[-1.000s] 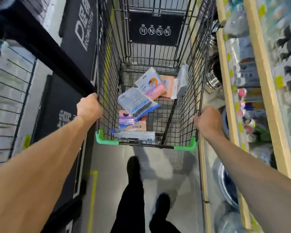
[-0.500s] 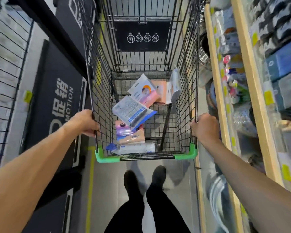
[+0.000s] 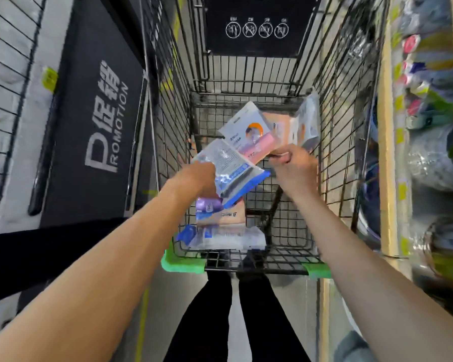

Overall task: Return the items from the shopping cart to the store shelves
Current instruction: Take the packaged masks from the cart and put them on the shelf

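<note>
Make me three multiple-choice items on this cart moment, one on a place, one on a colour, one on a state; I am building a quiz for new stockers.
1. Where do the stocked shelves stand?
A. on the person's right
B. on the person's left
C. behind the cart's far end

2. What colour are the cart's near corner guards?
A. red
B. green
C. yellow

3. What is the left hand doing?
A. gripping the cart rim
B. hanging idle
C. holding the clear packet with blue edge

Answers:
1 A: the shelves run along the right of the cart.
2 B: the corner guards are bright green.
3 C: the left hand grips the clear packet with blue edge inside the cart, while the right hand pinches the pink-and-white packet.
</note>
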